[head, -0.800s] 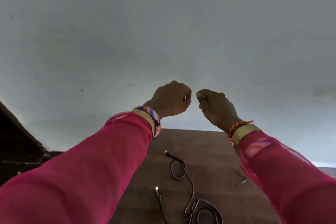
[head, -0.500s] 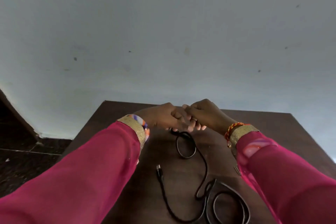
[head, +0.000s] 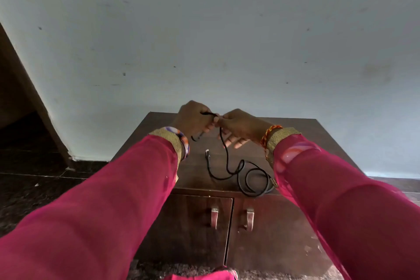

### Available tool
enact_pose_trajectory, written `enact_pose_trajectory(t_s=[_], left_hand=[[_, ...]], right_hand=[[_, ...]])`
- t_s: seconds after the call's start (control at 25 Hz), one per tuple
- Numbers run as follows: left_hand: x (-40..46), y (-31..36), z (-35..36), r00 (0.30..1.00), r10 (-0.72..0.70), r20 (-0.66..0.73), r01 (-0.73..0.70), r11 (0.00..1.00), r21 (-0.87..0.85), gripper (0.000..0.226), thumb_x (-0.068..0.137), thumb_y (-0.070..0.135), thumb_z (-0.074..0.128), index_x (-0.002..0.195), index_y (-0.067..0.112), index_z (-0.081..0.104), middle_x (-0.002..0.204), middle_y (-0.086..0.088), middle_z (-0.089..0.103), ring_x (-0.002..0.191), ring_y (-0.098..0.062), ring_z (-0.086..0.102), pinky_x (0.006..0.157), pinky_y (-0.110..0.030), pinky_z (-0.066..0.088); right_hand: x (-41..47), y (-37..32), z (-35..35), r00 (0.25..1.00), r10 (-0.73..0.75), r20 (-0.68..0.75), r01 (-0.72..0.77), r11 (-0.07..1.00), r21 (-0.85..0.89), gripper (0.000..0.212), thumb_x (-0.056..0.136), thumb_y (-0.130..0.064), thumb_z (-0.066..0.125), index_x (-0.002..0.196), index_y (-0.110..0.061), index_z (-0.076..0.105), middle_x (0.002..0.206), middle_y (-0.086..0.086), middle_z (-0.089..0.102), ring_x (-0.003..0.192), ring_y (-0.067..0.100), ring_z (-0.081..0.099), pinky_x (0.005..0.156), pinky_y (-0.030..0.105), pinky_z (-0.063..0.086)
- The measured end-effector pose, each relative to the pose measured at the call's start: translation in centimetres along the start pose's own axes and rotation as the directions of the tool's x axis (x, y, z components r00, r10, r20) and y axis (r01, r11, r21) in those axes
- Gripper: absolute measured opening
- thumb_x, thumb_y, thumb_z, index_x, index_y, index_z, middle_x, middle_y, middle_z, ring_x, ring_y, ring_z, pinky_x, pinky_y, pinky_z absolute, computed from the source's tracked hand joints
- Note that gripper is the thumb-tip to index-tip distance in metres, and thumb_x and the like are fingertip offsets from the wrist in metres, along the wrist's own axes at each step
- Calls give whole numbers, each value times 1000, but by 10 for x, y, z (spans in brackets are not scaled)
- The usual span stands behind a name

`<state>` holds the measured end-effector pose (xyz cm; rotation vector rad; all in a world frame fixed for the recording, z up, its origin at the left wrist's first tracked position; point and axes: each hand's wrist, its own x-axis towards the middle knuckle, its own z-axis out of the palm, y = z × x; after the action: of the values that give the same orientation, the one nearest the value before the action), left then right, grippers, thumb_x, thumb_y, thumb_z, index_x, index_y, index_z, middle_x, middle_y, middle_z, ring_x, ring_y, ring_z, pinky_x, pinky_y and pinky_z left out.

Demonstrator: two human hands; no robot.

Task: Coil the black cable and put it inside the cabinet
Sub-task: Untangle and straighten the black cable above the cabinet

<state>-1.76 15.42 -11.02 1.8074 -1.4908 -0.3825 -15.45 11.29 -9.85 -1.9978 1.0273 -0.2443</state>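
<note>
The black cable [head: 229,169] lies in loose loops on top of the dark wooden cabinet [head: 318,138]. One end is lifted off the top. My left hand [head: 193,119] is shut on that raised end, with the plug sticking out below the fist. My right hand [head: 238,125] pinches the same cable just to the right, thumb and forefinger closed on it, the other fingers spread. From the hands the cable hangs down to the loops. Its other plug [head: 207,152] rests on the cabinet top. Both cabinet doors [head: 193,229] are closed.
The cabinet stands against a pale wall [head: 227,41]. Two metal handles [head: 231,217] sit side by side at the doors' middle. Dark speckled floor [head: 34,188] lies to the left and a dark wooden frame [head: 20,75] leans at the far left.
The view has tilted down, so the cabinet front and handles now show. Both hands came down to the cabinet top, took hold of one cable end and raised it.
</note>
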Motion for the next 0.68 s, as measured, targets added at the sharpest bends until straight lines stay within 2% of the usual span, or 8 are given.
enact_pose_trajectory(t_s=[0.08,0.2,0.36,0.4,0.44,0.56,0.6,0.68], left_hand=[[-11,22,-18,999,17,-43,-19,998,-51,22,84,23,62,67,10,63,45,1,55,29,0,52,37,-11,44],[-35,40,-42,1000,-6,25,13,948,-318,31,83,30,65,61,11,55,50,-2,43,28,-3,44,46,-21,50],[-60,40,-60,970,-42,240,172,815,-553,40,87,45,52,57,18,48,38,9,36,34,-4,33,47,-21,49],[-62,38,-63,961,-25,277,202,746,-634,41,89,45,48,58,19,47,36,8,35,32,-3,31,43,-18,44],[-63,37,-64,955,14,297,222,629,-745,40,92,43,43,61,19,47,36,8,36,30,-2,29,39,-15,39],[-56,42,-65,972,131,195,173,163,-971,34,97,36,33,76,19,54,44,10,52,31,0,39,33,-10,32],[-52,45,-64,984,120,130,123,63,-990,34,97,37,33,82,19,57,47,11,57,34,1,44,35,-10,35],[-42,49,-60,999,24,32,32,-12,-999,38,96,44,33,84,19,59,42,11,54,31,0,42,35,-10,34]], right_hand=[[-20,-13,-4,989,-69,-134,86,988,131,25,97,-19,40,91,-5,60,74,10,58,57,20,60,57,28,50],[-41,-24,-15,914,-77,-397,202,937,284,29,93,-5,35,74,-10,57,65,5,49,51,18,51,48,28,49],[-49,-28,-14,786,-141,-602,253,962,105,29,92,-7,39,79,-11,64,62,-4,47,51,11,40,47,21,33],[-48,-29,-11,763,-151,-629,257,963,81,28,93,-8,40,86,-9,66,62,-5,47,51,11,41,48,21,33],[-48,-30,-8,743,-160,-649,259,964,59,27,93,-10,40,91,-8,68,61,-5,48,52,12,42,50,22,34],[-46,-33,6,731,-246,-636,219,968,-122,27,94,-20,40,97,-16,66,74,2,59,65,22,52,64,27,38],[-45,-34,14,738,-288,-610,190,957,-221,27,95,-24,39,100,-18,65,83,4,63,74,26,56,67,29,39],[-45,-32,29,739,-356,-572,152,915,-374,29,97,-31,36,104,-19,61,95,11,68,84,33,60,68,33,41]])
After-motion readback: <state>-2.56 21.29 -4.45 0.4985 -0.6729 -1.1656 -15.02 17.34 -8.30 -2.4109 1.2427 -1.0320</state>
